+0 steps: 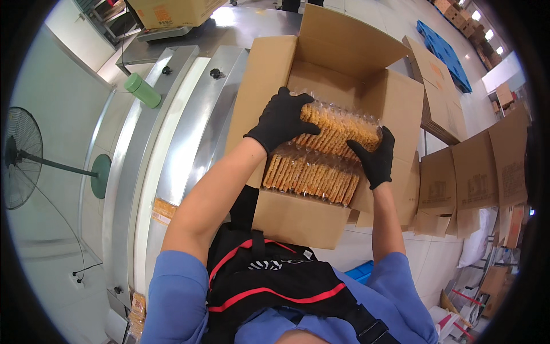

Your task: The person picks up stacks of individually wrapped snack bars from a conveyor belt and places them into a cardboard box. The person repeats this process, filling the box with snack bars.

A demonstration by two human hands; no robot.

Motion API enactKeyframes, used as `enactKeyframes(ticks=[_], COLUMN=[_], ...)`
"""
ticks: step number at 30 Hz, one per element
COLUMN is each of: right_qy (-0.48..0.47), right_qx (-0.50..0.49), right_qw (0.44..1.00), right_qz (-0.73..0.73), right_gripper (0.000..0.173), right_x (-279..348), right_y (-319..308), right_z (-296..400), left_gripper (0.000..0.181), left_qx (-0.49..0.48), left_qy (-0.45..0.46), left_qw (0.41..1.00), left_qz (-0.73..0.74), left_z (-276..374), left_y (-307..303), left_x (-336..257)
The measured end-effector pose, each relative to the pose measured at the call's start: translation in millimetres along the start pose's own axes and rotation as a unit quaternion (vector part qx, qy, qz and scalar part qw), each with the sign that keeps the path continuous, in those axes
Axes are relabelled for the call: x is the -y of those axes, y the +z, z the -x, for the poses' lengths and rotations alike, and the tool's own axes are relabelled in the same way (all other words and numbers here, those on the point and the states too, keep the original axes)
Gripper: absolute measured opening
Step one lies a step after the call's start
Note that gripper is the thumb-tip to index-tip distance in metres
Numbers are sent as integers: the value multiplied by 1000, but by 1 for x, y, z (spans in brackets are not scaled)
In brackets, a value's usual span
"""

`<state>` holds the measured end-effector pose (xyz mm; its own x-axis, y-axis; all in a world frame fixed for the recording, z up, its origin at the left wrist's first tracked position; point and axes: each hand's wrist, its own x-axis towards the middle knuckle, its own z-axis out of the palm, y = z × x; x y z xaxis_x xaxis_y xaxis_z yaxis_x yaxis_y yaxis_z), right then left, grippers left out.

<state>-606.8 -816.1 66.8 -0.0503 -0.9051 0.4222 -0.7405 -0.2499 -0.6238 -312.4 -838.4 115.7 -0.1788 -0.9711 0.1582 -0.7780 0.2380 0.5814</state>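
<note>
An open cardboard box (275, 56) stands before me with its flaps folded outward. Inside, a row of golden, clear-wrapped snack pieces (311, 176) lies along the near wall, packed on edge. Behind it is a second row of wrapped snacks (341, 127), gripped at both ends between my hands. My left hand (285, 118), in a black glove, presses on its left end. At the right end my right hand (377, 155), gloved alike, has its thumb over the near side. How far this row is above the box floor, I cannot tell.
Left of the box runs a steel conveyor (148, 172) with a green bottle (144, 90) and a snack pack (164, 210) on it. A carton (176, 13) sits on a scale behind. Flattened cartons (438, 86) and standing cartons (477, 180) are at right. A fan (23, 157) stands far left.
</note>
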Motion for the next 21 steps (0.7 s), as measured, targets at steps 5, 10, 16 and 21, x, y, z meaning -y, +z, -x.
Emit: enactKeyframes(ticks=[5, 10, 16, 21], right_qy=[-48, -50, -33, 12], right_qx=[-49, -64, -18, 89], right_qw=[998, 996, 997, 993], right_qz=[-2, 26, 60, 72], right_gripper=[82, 76, 76, 82], right_x=[2, -8, -23, -33], right_y=[17, 34, 56, 62], right_z=[0, -2, 0, -6], left_gripper=[69, 70, 77, 87], left_qx=[1, 63, 138, 207], left_qy=[17, -3, -38, -34], left_qw=[999, 995, 982, 966], left_qz=[-45, -79, -125, -154], left_z=[-9, -20, -33, -43], left_y=[13, 28, 50, 65], left_x=[4, 7, 23, 30])
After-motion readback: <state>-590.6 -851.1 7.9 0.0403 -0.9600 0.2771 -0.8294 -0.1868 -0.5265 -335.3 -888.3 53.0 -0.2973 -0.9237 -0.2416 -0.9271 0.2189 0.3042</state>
